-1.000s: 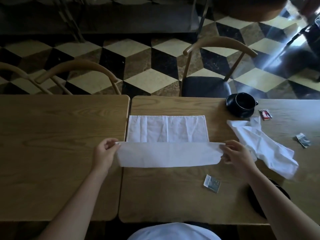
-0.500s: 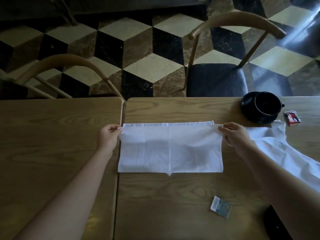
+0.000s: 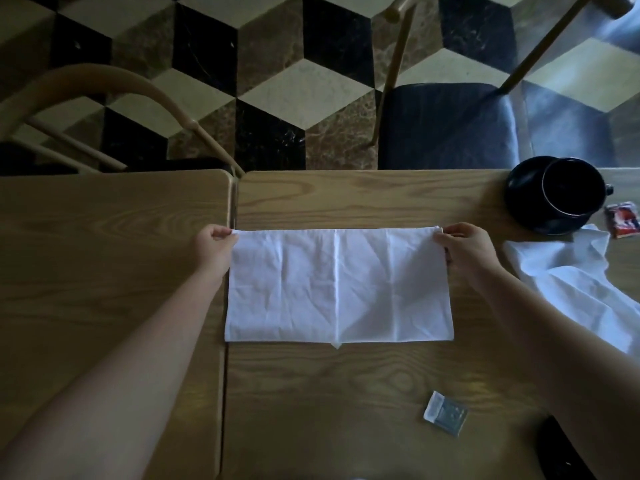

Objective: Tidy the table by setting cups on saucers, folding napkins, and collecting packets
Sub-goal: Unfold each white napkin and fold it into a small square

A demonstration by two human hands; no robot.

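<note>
Both hands pinch the far corners of a folded white napkin [image 3: 337,285]: the left hand [image 3: 213,249] grasps its far left corner, the right hand [image 3: 465,249] its far right corner. That napkin lies flat on the wooden table [image 3: 346,393], straddling the seam beside a second table [image 3: 104,254]. A crumpled napkin [image 3: 571,282] lies to the right, near a black cup [image 3: 573,187] sitting on its saucer [image 3: 523,199]. A red packet [image 3: 622,220] lies just beside the saucer; a grey packet [image 3: 445,413] lies nearer the person.
</note>
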